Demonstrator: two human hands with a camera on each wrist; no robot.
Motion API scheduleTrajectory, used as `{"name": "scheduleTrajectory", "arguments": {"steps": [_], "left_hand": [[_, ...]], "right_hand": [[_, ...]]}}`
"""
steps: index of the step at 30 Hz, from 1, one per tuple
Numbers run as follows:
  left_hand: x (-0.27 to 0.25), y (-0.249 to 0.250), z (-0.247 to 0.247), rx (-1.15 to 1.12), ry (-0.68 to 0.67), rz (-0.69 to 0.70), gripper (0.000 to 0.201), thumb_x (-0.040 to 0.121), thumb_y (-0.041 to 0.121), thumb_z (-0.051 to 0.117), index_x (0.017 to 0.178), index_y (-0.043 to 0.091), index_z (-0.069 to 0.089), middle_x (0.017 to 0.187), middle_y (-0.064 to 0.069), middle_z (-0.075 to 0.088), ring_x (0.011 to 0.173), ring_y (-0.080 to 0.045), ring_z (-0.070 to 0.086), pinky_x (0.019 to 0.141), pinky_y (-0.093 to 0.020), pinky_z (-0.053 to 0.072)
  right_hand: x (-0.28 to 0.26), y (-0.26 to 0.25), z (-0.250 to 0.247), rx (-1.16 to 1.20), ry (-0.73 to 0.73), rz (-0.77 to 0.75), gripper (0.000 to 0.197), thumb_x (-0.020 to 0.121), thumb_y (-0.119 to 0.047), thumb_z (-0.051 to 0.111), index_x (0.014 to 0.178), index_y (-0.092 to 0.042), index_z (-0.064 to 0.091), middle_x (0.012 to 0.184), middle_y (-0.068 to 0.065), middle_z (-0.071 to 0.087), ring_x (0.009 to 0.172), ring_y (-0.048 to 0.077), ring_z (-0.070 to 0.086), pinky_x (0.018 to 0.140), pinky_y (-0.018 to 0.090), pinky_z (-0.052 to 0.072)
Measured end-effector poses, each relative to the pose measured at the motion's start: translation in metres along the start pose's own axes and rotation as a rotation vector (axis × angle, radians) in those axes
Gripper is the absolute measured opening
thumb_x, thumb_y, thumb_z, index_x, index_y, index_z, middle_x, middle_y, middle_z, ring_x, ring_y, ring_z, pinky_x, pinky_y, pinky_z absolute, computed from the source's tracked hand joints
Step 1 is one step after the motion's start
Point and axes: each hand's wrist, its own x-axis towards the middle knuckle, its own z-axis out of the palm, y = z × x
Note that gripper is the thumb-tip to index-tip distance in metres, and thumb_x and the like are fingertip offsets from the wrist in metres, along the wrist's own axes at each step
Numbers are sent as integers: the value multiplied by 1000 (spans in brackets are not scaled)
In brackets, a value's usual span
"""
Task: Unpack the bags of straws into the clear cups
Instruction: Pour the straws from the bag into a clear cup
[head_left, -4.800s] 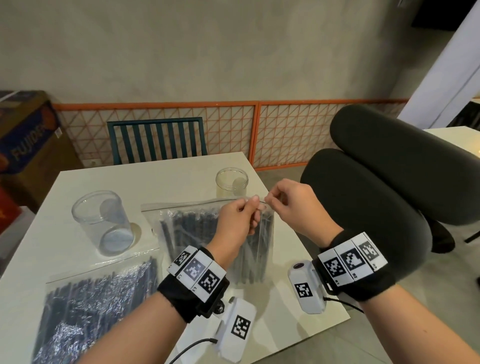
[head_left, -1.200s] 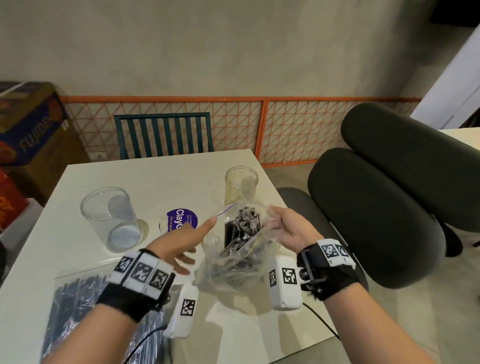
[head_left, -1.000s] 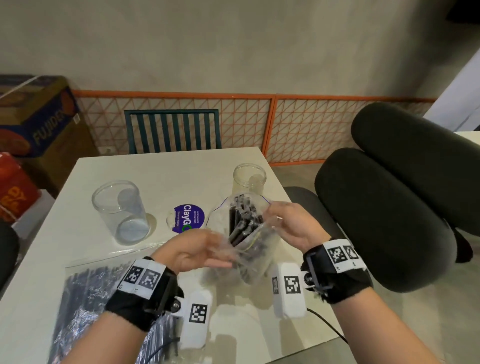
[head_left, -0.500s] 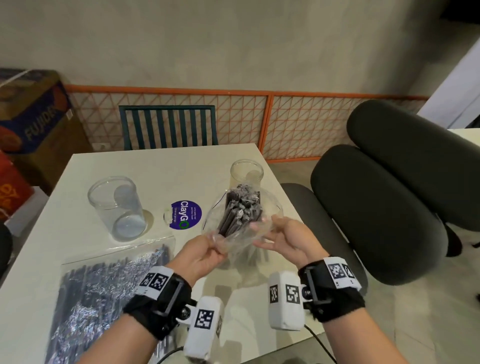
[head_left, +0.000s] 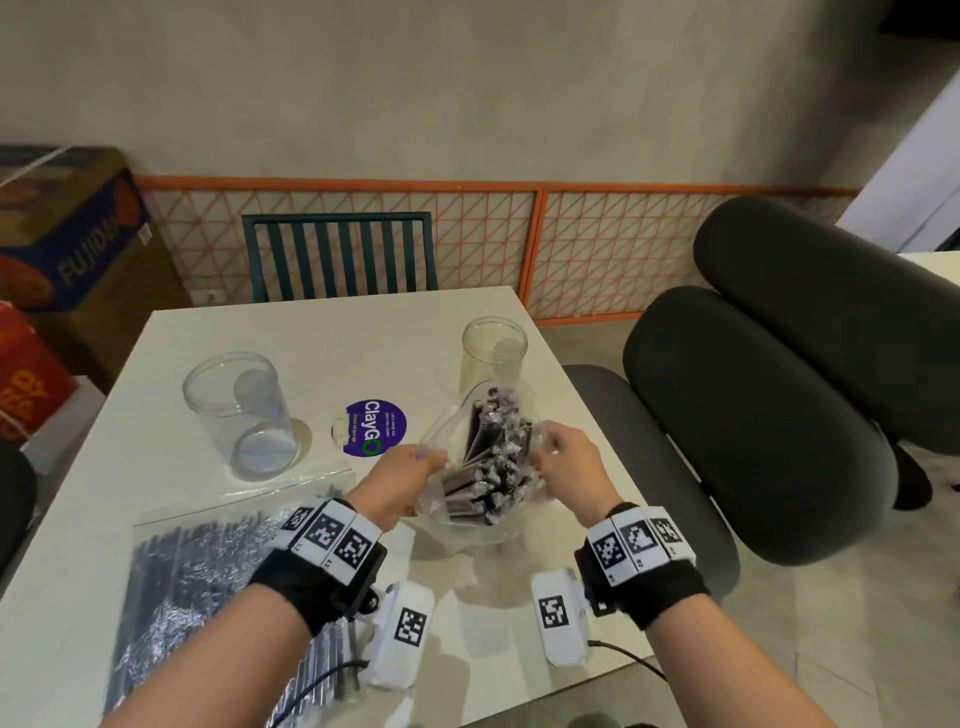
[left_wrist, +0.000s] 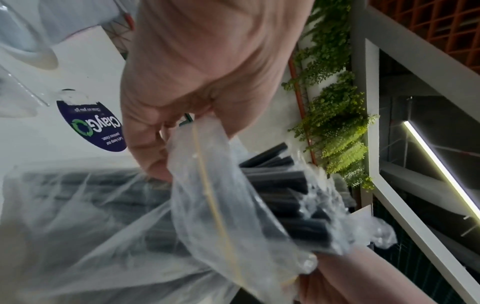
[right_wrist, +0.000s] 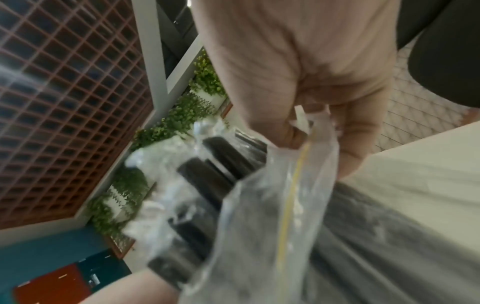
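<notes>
A clear zip bag (head_left: 470, 512) of black wrapped straws (head_left: 491, 457) stands open above the table's right side, its mouth toward the far cup. My left hand (head_left: 400, 478) grips the bag's left rim (left_wrist: 202, 156); my right hand (head_left: 566, 467) pinches the right rim (right_wrist: 306, 144). The straws (left_wrist: 280, 195) stick out of the folded-down mouth (right_wrist: 207, 174). A wide clear cup (head_left: 241, 413) stands at the left and a narrower clear cup (head_left: 493, 353) at the far right, both without straws. A second, sealed bag of straws (head_left: 208, 587) lies flat at the near left.
A round purple ClayGo sticker (head_left: 371, 428) lies on the white table (head_left: 322, 343) between the cups. A dark office chair (head_left: 769, 405) stands close to the table's right edge, a teal chair (head_left: 337, 254) behind the far edge, cardboard boxes (head_left: 62, 228) at the left.
My left hand has come in from reaching over the table and taken the bag's left rim. Both hands have pushed the bag's mouth down, so the straws stand further out.
</notes>
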Motion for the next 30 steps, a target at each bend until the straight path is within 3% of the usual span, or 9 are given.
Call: {"name": "scheduleTrajectory", "arguments": {"steps": [3,6,9,12,14,17,21,25,30], "left_hand": [[5,1,-2,-215,43,-128,34,90,-4,31,64,12,47,79,-6,52,71,-22,52,59,-34,48],[3,-2,-8,-376,20,-294,31,91,-6,29,67,9,42,70,-9,48,47,-25,58,37,-28,50],[-3,-6,-10,-424,-6,-316,14,92,7,34,88,6,47,75,-15,56,60,-28,59,41,-33,52],[-3,-4,-9,-459,22,-247,38,94,31,44,123,7,40,101,-21,63,77,-28,62,48,-33,53],[-4,-4,-4,-232,199,-87,58,89,34,55,136,14,27,132,-16,42,97,-28,53,51,-33,50],[-17,-10,6,160,215,58,60,93,41,48,141,22,19,140,-12,30,84,-21,52,44,-32,50],[-24,-11,13,-108,-98,-121,38,97,15,43,133,8,33,124,-18,50,73,-32,61,40,-35,55],[-20,-17,10,-373,-72,-172,28,94,0,39,77,3,61,68,-15,63,55,-26,60,46,-37,56],[-14,-28,2,-688,-43,-262,26,97,3,24,81,2,45,49,-13,59,37,-20,58,37,-26,51]], "right_hand": [[-2,0,1,309,42,288,36,82,8,30,57,-11,49,56,4,46,48,19,49,47,25,39],[-10,3,-1,716,-136,516,33,64,10,27,40,-8,41,41,6,41,34,18,49,53,31,45],[-9,10,-2,762,-298,488,35,89,-24,36,69,-11,62,63,10,67,63,27,65,70,42,54],[-2,12,-1,565,-323,398,32,92,-43,48,112,-21,59,107,14,69,84,33,71,72,46,59],[-1,11,2,432,-180,341,25,95,-28,47,106,-8,56,92,13,68,65,25,71,60,37,60],[-3,9,1,375,-22,286,26,97,-28,45,83,-8,54,80,15,60,63,24,64,54,31,55],[-9,5,9,372,-54,291,30,99,-29,41,83,-8,56,80,12,58,66,22,57,52,27,45],[-7,13,17,536,-78,391,32,99,-19,41,68,-14,49,72,5,51,62,17,49,55,30,41],[-5,23,13,672,-201,575,26,100,-20,35,109,-9,57,108,15,62,78,29,63,61,38,57]]}}
